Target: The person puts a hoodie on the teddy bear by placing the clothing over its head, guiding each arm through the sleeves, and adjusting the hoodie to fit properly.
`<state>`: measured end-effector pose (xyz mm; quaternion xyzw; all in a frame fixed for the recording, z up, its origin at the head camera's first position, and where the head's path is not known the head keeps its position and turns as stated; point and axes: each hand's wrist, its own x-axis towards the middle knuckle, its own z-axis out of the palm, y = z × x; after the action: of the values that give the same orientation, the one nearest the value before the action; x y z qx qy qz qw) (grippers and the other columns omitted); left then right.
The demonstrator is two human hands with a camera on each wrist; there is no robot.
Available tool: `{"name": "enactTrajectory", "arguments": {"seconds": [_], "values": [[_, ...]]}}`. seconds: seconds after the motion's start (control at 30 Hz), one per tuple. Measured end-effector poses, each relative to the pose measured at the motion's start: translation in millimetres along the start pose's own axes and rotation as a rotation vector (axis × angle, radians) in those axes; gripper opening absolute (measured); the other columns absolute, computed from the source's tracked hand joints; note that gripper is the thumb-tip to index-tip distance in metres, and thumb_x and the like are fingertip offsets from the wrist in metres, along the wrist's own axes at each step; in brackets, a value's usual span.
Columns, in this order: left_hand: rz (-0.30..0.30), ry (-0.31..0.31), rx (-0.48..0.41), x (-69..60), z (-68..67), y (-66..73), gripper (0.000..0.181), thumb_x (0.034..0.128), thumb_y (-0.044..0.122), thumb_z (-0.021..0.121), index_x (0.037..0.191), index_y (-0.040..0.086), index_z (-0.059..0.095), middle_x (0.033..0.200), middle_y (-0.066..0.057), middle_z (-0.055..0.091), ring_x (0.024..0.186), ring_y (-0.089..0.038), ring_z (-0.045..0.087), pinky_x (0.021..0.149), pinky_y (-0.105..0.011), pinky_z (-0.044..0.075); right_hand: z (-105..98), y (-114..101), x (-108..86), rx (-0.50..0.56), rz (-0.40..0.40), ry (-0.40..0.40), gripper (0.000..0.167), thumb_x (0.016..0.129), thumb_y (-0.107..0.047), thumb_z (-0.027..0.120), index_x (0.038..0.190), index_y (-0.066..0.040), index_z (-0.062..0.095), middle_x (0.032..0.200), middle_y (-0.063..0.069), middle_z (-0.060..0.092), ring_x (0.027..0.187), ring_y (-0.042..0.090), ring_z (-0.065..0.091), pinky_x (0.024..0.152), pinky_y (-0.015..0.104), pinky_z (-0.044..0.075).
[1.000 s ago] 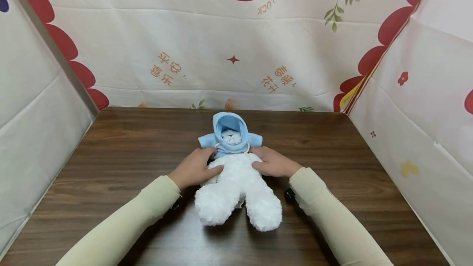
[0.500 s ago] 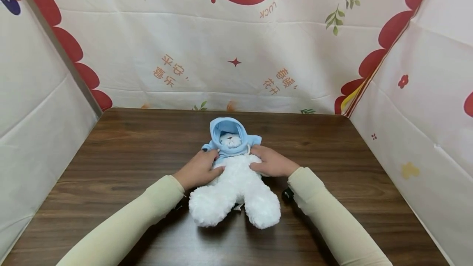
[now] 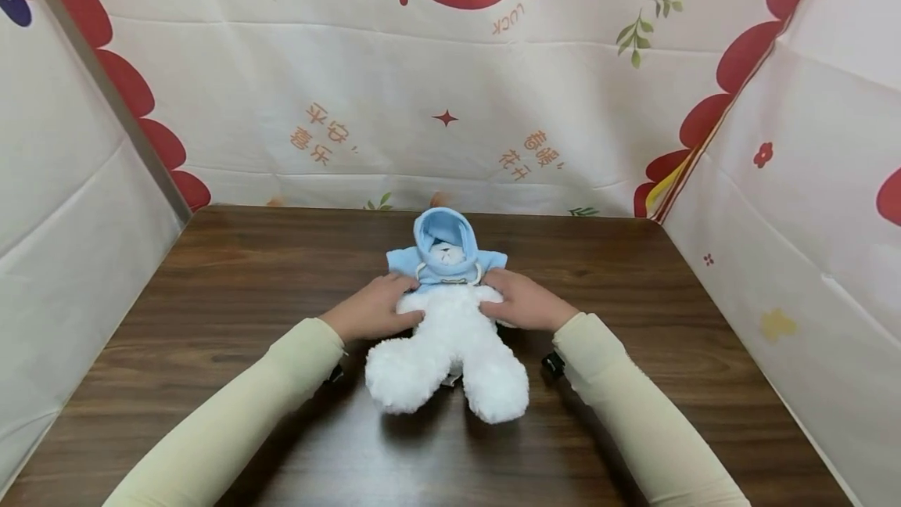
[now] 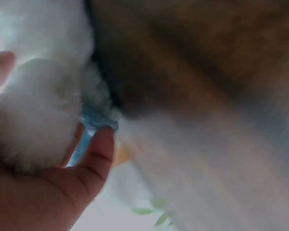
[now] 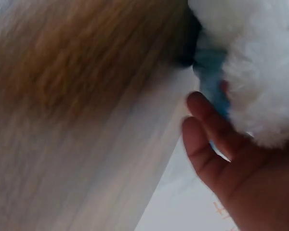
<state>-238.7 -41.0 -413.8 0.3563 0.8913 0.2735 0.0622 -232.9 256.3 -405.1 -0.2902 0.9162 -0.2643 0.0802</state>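
A white plush toy [image 3: 457,335] lies on its back on the table, its legs pointing toward me. A light blue doll hoodie [image 3: 450,264] is bunched round its head and upper body, with part of the face showing in the hood opening. At the hoodie's left lower edge my left hand [image 3: 373,308] grips the cloth, its thumb against the plush. My right hand [image 3: 529,302] holds the opposite side of the hem the same way. In the left wrist view blue cloth [image 4: 82,149] shows at the fingers. The toy's arms [image 5: 262,96] lie within the hands' grasp.
The brown wooden table [image 3: 267,257] bears only the dressed toy. Printed white cloth [image 3: 394,84] stands as a wall behind it, with more on both sides. A dark wrist device [image 3: 553,364] shows under the right sleeve.
The toy and hoodie first dip a little toward me on the left, then shift slightly away from me. Both hands move with them. The left sleeve of the hoodie spreads out again.
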Motion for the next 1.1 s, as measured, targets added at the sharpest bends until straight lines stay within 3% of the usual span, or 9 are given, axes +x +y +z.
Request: {"name": "enactTrajectory", "arguments": {"seconds": [0.13,0.23,0.43,0.6,0.7,0.87,1.1], "values": [[0.026,-0.015,-0.010,0.2,4.2,-1.2,0.044,0.0963,0.031,0.062,0.126,-0.002,0.057,0.120,-0.015,0.063,0.111,-0.027,0.060,0.095,-0.042,0.047,0,-1,-0.4,0.055,0.020,-0.088,0.020,0.101,-0.025,0.054,0.116,-0.012,0.057,0.109,0.001,0.055,0.097,0.017,0.052,0.088,0.039,0.042],[0.028,-0.006,0.008,-0.3,4.6,1.2,0.044,0.0963,0.029,0.062,0.126,-0.003,0.057,0.119,-0.015,0.064,0.110,-0.027,0.062,0.095,-0.042,0.047,0,-1,-2.1,0.092,0.027,-0.103,0.027,0.103,-0.025,0.051,0.124,-0.010,0.055,0.118,0.003,0.055,0.104,0.018,0.052,0.093,0.040,0.042],[-0.027,0.052,0.052,-4.0,-3.1,10.4,0.052,0.0955,0.034,0.064,0.132,-0.002,0.057,0.130,-0.018,0.059,0.122,-0.031,0.056,0.102,-0.045,0.043,-10,-3,-8.8,0.097,0.067,-0.021,0.032,0.100,-0.025,0.059,0.128,-0.010,0.060,0.126,0.003,0.060,0.112,0.019,0.056,0.096,0.041,0.044],[-0.052,0.134,0.055,-8.3,-11.9,19.3,0.053,0.0931,0.041,0.066,0.131,0.005,0.061,0.129,-0.013,0.059,0.116,-0.028,0.058,0.095,-0.044,0.047,-23,-5,-17.5,0.099,0.122,0.043,0.041,0.098,-0.034,0.061,0.132,-0.010,0.060,0.131,0.005,0.058,0.120,0.022,0.053,0.098,0.044,0.044],[-0.023,0.180,0.063,-11.1,-16.0,23.1,0.054,0.0913,0.042,0.069,0.130,0.005,0.062,0.127,-0.012,0.059,0.113,-0.027,0.058,0.091,-0.043,0.049,-28,-5,-24.7,0.121,0.147,0.073,0.043,0.099,-0.037,0.061,0.133,-0.011,0.059,0.131,0.005,0.058,0.113,0.023,0.055,0.092,0.043,0.046],[0.040,0.228,0.132,-15.7,-19.7,27.2,0.056,0.0894,0.043,0.072,0.130,0.005,0.063,0.129,-0.013,0.058,0.118,-0.029,0.054,0.095,-0.045,0.047,-32,-4,-35.5,0.146,0.156,0.094,0.044,0.097,-0.038,0.063,0.134,-0.014,0.058,0.127,0.004,0.059,0.103,0.022,0.057,0.083,0.039,0.050],[0.130,0.255,0.205,-17.6,-26.8,32.5,0.054,0.0887,0.041,0.074,0.127,0.005,0.064,0.125,-0.012,0.058,0.115,-0.029,0.054,0.094,-0.044,0.048,-31,5,-48.2,0.211,0.190,0.099,0.049,0.095,-0.036,0.067,0.136,-0.011,0.054,0.127,0.007,0.059,0.113,0.027,0.056,0.088,0.042,0.050]]}}
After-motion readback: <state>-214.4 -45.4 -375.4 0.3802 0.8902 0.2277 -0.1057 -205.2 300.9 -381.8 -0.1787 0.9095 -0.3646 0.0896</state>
